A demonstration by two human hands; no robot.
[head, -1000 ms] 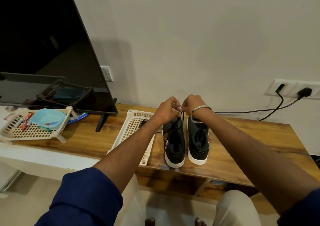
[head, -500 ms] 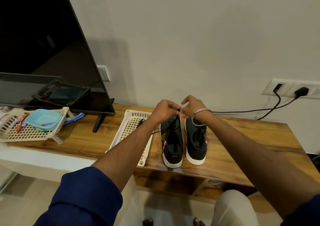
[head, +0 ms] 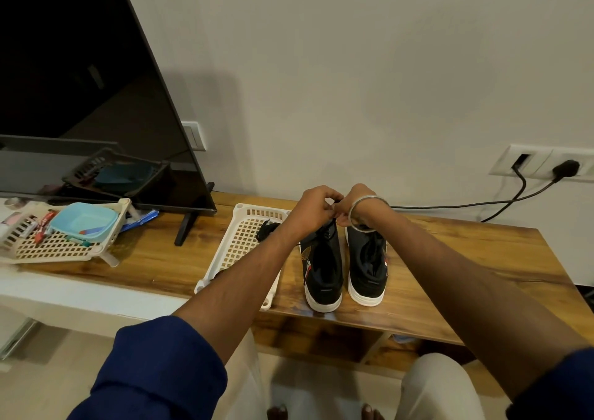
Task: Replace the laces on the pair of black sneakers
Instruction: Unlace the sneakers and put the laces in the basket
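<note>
Sneakers of black fabric with white rubber soles stand side by side at frame centre on the brown wooden tabletop (head: 466,259), heels toward the camera: the left sneaker (head: 322,267) and the right sneaker (head: 368,263), just apart. Above the left sneaker's far end both hands meet. The left hand (head: 313,209) has its fingers curled, pinching a thin black lace (head: 334,218) that runs down into the shoe. The right hand (head: 356,202), a silver metal bangle (head: 364,212) on its wrist, is also curled against that lace end. Just left of the shoes lies a cream perforated plastic tray (head: 239,249) holding a bundled black lace (head: 265,230). A black flat television (head: 80,98) fills the upper left.
</note>
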